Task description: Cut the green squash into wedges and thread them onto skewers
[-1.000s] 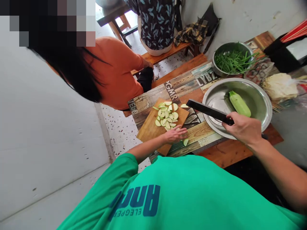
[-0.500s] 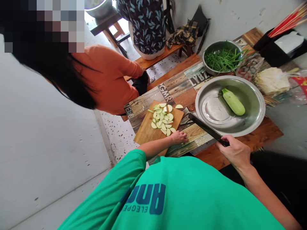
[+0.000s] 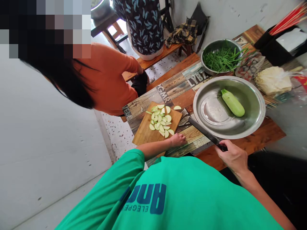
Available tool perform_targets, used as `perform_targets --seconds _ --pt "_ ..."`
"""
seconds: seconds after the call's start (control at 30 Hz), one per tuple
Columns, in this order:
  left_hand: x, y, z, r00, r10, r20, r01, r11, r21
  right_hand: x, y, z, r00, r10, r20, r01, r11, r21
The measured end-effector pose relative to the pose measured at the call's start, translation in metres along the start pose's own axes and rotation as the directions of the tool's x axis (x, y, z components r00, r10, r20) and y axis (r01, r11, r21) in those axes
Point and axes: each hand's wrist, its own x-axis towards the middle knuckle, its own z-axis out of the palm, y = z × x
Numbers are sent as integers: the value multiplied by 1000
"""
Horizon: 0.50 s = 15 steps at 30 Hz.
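In the head view, the right hand is closed around the handle of a dark knife. The blade points up and to the left, between the cutting board and a wide metal basin. The left hand is low beside the right edge of the board, with its fingers bent; I cannot tell if it holds something under them.

On the board, which lies on the table, there is a loose pile of pale green slices. One slice is outside the pile, near the far right corner of the board. In the basin lies one whole zucchini, tilted, with its stem towards the upper left.

Behind the basin stands a smaller metal bowl with cut green leaves. To the right of them is a pale bundle, partly in clear plastic. A person in an orange top is at the left end of the table.
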Motion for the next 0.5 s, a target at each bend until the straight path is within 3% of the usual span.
perform_targets --seconds 0.17,0.37,0.5 --pt "-3 -21 -30 982 -163 -99 159 986 -46 2 0 0 1000 -26 -3 26 1000 17" --pt "-8 -84 -77 828 -483 -285 469 875 -120 4 0 3 999 -35 10 34 999 38" --pt "-22 -107 -85 766 -540 -349 498 841 -209 0 2 6 998 -37 49 35 998 48"
